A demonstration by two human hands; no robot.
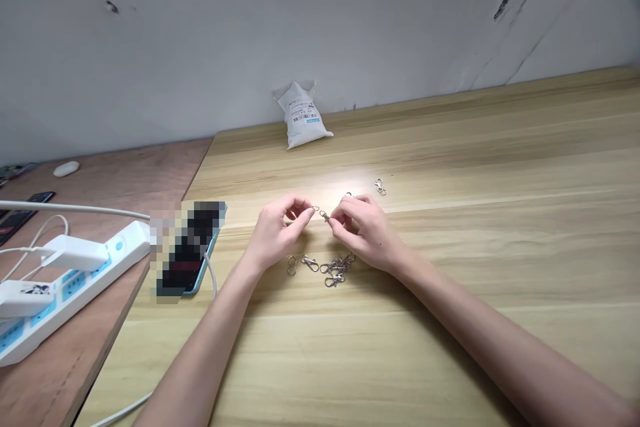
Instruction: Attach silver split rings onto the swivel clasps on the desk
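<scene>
My left hand (277,230) pinches a small metal split ring (315,209) between thumb and forefinger. My right hand (367,230) pinches a small metal swivel clasp (325,215), and the ring and clasp are close together above the light wooden table (450,247). Just below my hands lies a tangled pile of metal lobster clasps (337,269). A single clasp (310,263) and a small ring-ended clasp (292,265) lie to the left of that pile. Another clasp (381,187) lies farther off, beyond my right hand.
A white power strip (75,287) with plugged-in adapters lies on a lower reddish wooden surface (100,180) at left. A pixelated phone (190,247) with a cable sits at the table's left edge. A white plastic bag (301,115) leans against the wall.
</scene>
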